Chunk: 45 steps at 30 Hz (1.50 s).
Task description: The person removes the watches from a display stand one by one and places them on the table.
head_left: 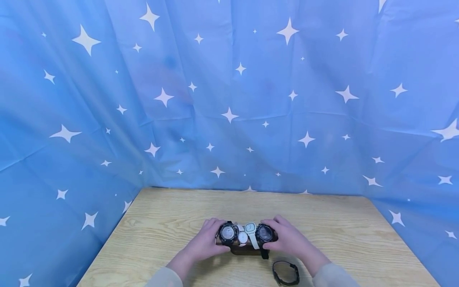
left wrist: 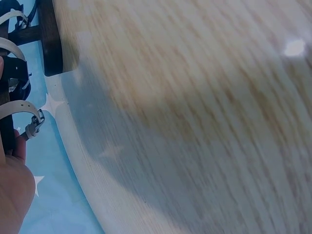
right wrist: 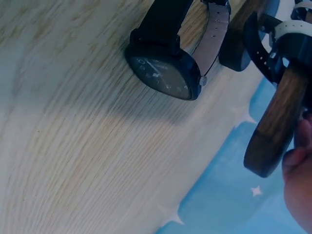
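Observation:
A dark wooden watch stand (head_left: 241, 251) carries several watches side by side on its bar. At its left end, my left hand (head_left: 208, 241) grips around a black watch with a grey dial (head_left: 227, 232). My right hand (head_left: 287, 238) holds the right end, thumb and fingers on either side of a black watch with a dark dial (head_left: 265, 232). Between the hands sit a white watch with a round dial (head_left: 242, 238) and a pale square watch (head_left: 250, 228). The right wrist view shows the bar's wooden end (right wrist: 273, 131) beside the right fingers, which it partly hides.
A loose black watch (head_left: 297, 275) lies on its side on the wood-grain table (head_left: 161, 223), in front of the stand near the right forearm. Behind the table and along its sides hangs a blue curtain (head_left: 215, 139) with white stars.

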Each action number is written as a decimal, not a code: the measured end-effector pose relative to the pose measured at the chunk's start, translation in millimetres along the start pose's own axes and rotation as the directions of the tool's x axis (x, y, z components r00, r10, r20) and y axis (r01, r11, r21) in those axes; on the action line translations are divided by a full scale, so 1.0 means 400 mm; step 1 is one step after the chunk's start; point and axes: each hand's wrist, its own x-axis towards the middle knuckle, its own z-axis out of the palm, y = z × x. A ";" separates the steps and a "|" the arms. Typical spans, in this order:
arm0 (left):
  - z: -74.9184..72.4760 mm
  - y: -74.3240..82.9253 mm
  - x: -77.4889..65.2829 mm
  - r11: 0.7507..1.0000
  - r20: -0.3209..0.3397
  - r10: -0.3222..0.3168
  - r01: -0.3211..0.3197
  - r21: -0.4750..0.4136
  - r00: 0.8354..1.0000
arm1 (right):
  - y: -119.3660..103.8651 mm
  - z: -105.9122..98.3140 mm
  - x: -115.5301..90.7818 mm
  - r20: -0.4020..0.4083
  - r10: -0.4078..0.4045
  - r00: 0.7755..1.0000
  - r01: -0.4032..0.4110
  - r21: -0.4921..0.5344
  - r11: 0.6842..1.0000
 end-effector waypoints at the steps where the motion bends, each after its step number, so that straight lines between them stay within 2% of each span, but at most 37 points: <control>1: 0.000 0.001 0.000 1.000 0.001 -0.001 0.001 0.000 1.000 | 0.002 -0.001 -0.001 0.002 0.006 1.000 -0.006 0.009 1.000; 5: 0.001 0.001 0.000 1.000 0.003 -0.005 0.005 0.004 1.000 | 0.011 -0.011 -0.011 0.007 0.027 1.000 -0.027 0.041 0.999; 15: 0.004 -0.002 -0.002 1.000 -0.008 0.003 -0.003 0.000 1.000 | 0.045 -0.037 -0.045 -0.005 0.082 0.997 -0.082 0.047 0.996; 28: 0.000 -0.001 -0.001 1.000 0.002 -0.002 0.002 -0.010 1.000 | 0.091 -0.059 -0.080 -0.030 0.099 0.995 -0.099 -0.002 0.995; 45: 0.006 -0.005 -0.002 1.000 -0.020 0.025 -0.025 -0.002 0.999 | 0.074 -0.056 -0.072 -0.073 0.116 0.991 -0.118 -0.024 0.993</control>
